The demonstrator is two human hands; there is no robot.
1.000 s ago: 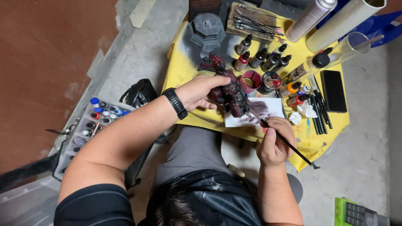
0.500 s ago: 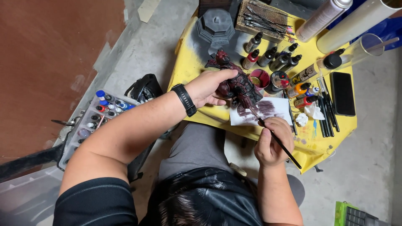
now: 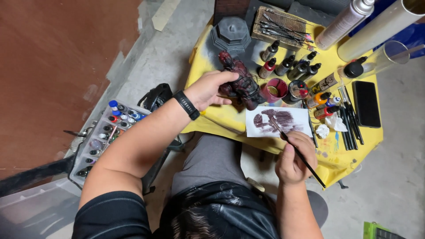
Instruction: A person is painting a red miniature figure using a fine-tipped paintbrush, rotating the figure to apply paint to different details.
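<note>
My left hand (image 3: 211,90) grips a dark red and black figurine (image 3: 241,82) and holds it above the yellow table (image 3: 221,119). A black band sits on that wrist. My right hand (image 3: 295,156) holds a thin black paintbrush (image 3: 297,152), whose tip rests on a white sheet of paper (image 3: 278,121) smeared with dark maroon paint. The figurine is just left of a small red cup (image 3: 275,88) of paint.
Several dropper paint bottles (image 3: 290,66) stand behind the cup, with a grey hexagonal base (image 3: 230,35), a brush rack (image 3: 279,26), two tall cylinders (image 3: 376,26), a black phone (image 3: 366,104) and loose brushes (image 3: 349,121). A tray of paint pots (image 3: 106,137) sits on the floor at left.
My right hand has drawn the brush away from the figurine down onto the smeared paper. My left hand has kept the figurine and tilted it slightly left.
</note>
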